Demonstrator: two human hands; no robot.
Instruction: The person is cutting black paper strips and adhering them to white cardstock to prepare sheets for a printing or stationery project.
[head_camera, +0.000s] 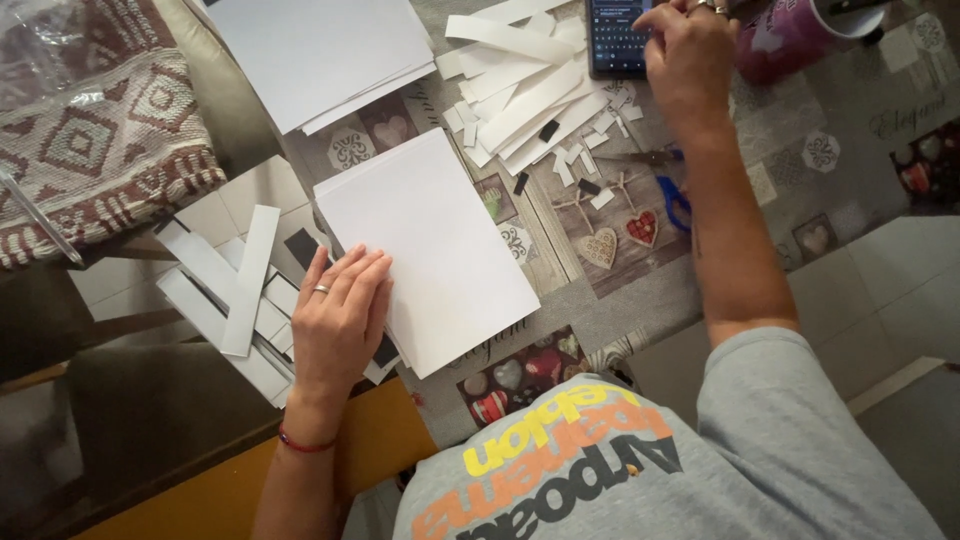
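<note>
My left hand (338, 320) lies flat, fingers together, on the left edge of a small stack of white sheets (440, 240) in front of me; a ring sits on one finger. My right hand (688, 50) reaches to the far side of the table, fingertips touching a dark smartphone (612, 38) with a lit keyboard screen. Between the two hands lies a heap of cut white paper strips (525, 90) with small offcuts scattered around it.
A larger pile of white sheets (320, 50) lies at the far left. More white and black strips (235, 290) sit left of my left hand. Blue-handled scissors (668, 185) lie under my right forearm. A pink mug (795, 35) stands far right. A patterned cushion (90, 130) lies left.
</note>
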